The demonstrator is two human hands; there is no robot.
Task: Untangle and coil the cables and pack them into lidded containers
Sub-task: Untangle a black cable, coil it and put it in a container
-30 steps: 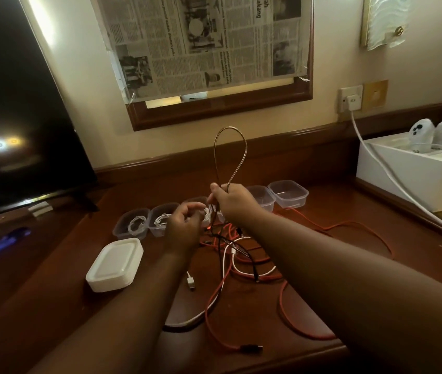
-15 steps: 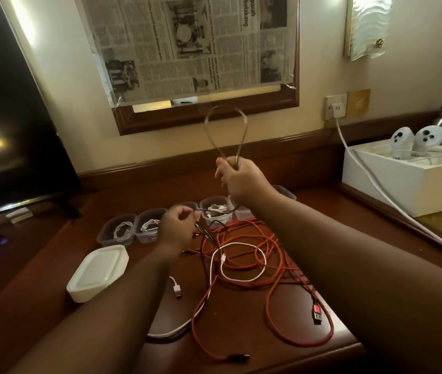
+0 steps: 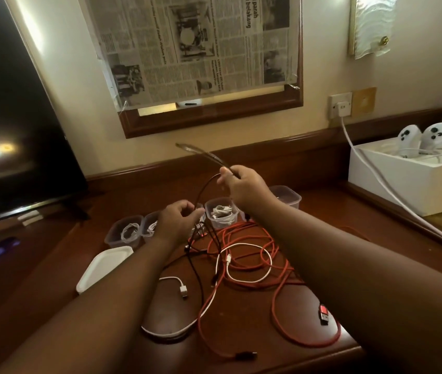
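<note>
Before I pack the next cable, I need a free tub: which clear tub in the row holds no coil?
The tub at the far right end, behind the right forearm. It looks empty; the others whose insides show hold white coils, like the tub beside the right wrist.

Our right hand point(image 3: 243, 186) raised above the left, fingers curled and pinching, our left hand point(image 3: 180, 222) lower, fingers loosely curled, both our bare forearms stretched forward

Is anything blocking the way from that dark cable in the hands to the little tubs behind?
No solid thing stands between. The dark cable, pinched by the right hand and left hand, runs down into the red cable and white cable tangle before the tubs.
</note>
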